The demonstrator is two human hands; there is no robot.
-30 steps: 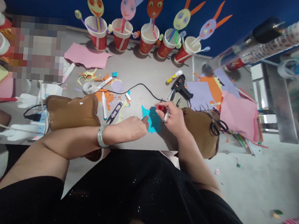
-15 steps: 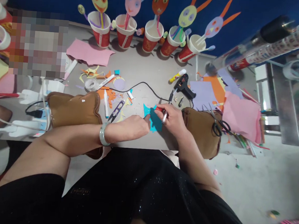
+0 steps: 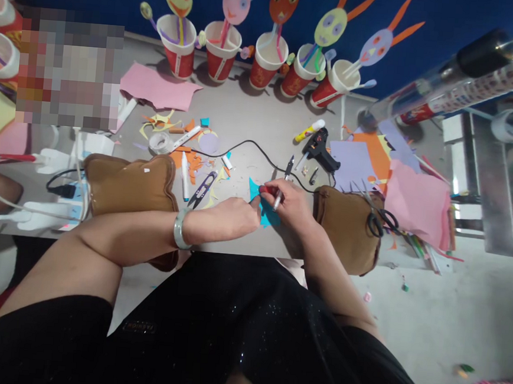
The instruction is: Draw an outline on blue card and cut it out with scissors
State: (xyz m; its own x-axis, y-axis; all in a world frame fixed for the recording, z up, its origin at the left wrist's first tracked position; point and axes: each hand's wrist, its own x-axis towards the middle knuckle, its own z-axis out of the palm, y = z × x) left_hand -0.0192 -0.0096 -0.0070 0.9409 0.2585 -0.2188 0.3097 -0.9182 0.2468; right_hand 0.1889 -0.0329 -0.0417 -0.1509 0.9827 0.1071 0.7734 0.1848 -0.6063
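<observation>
On the table's near edge lies a piece of blue paper (image 3: 271, 218), partly covered by both hands. My left hand (image 3: 237, 217), a bangle on its wrist, has its fingers curled and holds the paper down by its left side. My right hand (image 3: 293, 204) is closed around a pen (image 3: 288, 168) that slants up between the fingers. A small red piece (image 3: 265, 189) shows at the right fingertips, close to the left index finger; its kind is unclear. Left of my left hand lie thread snips (image 3: 203, 189) and a white marker (image 3: 185, 176).
Brown cushions (image 3: 128, 185) flank my arms, with black scissors (image 3: 376, 219) on the right one. A black glue gun (image 3: 322, 150), a glue stick (image 3: 309, 131) and paper scraps lie beyond. Red paper cups (image 3: 268, 69) with paper rabbit figures line the back. A power strip (image 3: 78, 199) sits left.
The view has shifted slightly. My right hand has turned the pen a little and brought the red piece nearer the left index finger. My left hand stays on the blue paper.
</observation>
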